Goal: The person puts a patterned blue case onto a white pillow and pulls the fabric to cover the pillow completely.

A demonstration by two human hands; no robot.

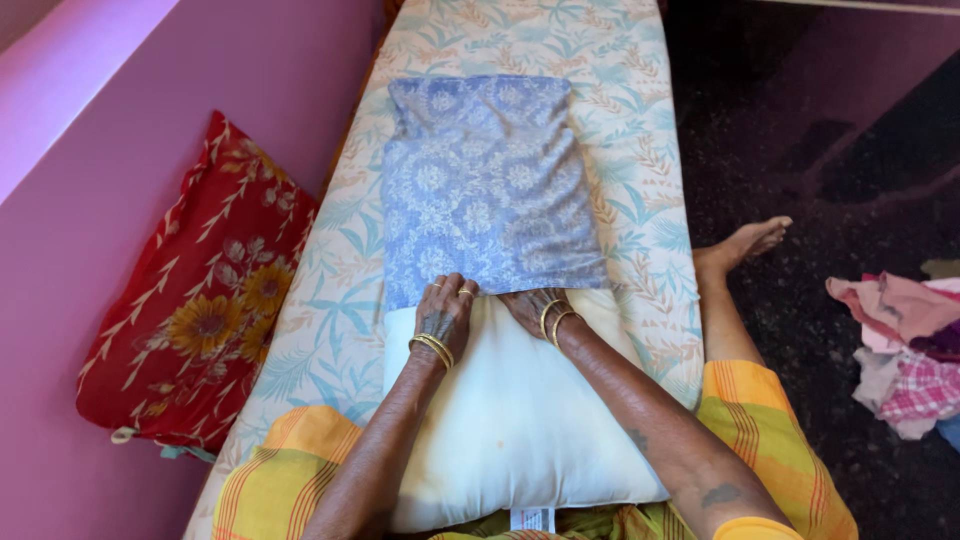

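While hands (490, 310) grip its hem, blue floral pillowcase (490, 185) half-covers white pillow (510, 420).

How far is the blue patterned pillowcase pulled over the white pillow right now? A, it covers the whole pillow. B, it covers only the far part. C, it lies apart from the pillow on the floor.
B: the blue pillowcase cloaks the far part, its open edge held by the left hand and right hand, while the near part of the white pillow is bare.
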